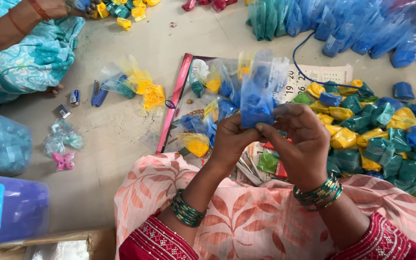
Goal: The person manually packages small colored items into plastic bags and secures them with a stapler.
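My left hand and my right hand together pinch a small clear plastic packet of blue powder, held upright above my lap. Fingertips of both hands meet at the packet's lower edge. Green bangles ring both wrists. Just beyond the packet lie several clear packets of blue and yellow powder on a paper calendar.
A heap of green, yellow and blue packets lies at the right. More blue packets pile at the far right. Another person in a teal garment sits at the far left. Staplers and plastic containers are at the left.
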